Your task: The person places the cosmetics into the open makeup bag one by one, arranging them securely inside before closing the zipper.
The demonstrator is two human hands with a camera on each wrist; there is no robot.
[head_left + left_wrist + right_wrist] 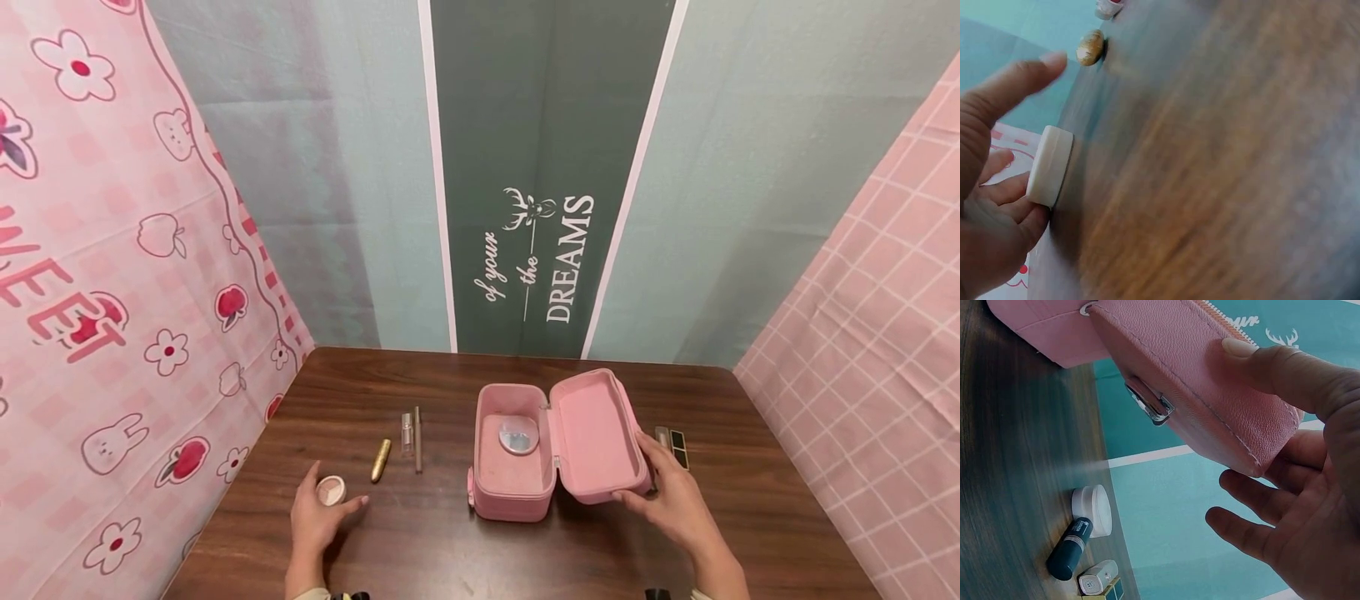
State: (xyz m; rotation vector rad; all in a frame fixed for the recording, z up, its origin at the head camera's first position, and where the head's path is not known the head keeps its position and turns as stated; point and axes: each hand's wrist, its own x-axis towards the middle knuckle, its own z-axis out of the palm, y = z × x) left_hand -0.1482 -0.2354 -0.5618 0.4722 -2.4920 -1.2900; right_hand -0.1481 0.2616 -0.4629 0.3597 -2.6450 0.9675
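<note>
- Two hands show in the head view: we see the left hand (pixel 313 518) spread about a round compact (pixel 330 490) at the left of the table (pixel 420 546), and the right hand (pixel 678 507) gripping the open lid (pixel 600 437) of a pink case (pixel 513 508)
- From above, we judge the compact light and stiff, with a smooth, slightly slippery side and fragile pale contents, so we would pinch it across its sides and spare the top
- Only here do we see into the case, where a clear rounded piece (pixel 518 435) lies; a gold tube (pixel 381 461) and a thin pencil (pixel 418 440) lie beyond the compact
- Left wrist view: we get the compact's thick white side, fingers against or just behind it, thumb well off, so no closed grip; whether its base touches the table we cannot tell
- Right wrist view: we see the thumb pressing the lid, one finger behind, two others free, plus a metal clasp (pixel 1149 403), a white tub (pixel 1092 510) and a dark tube (pixel 1069 550) that the head view does not show
- We expect the lid to be light, soft-skinned yet shape-keeping, best held at its free edge, away from the hinge
</note>
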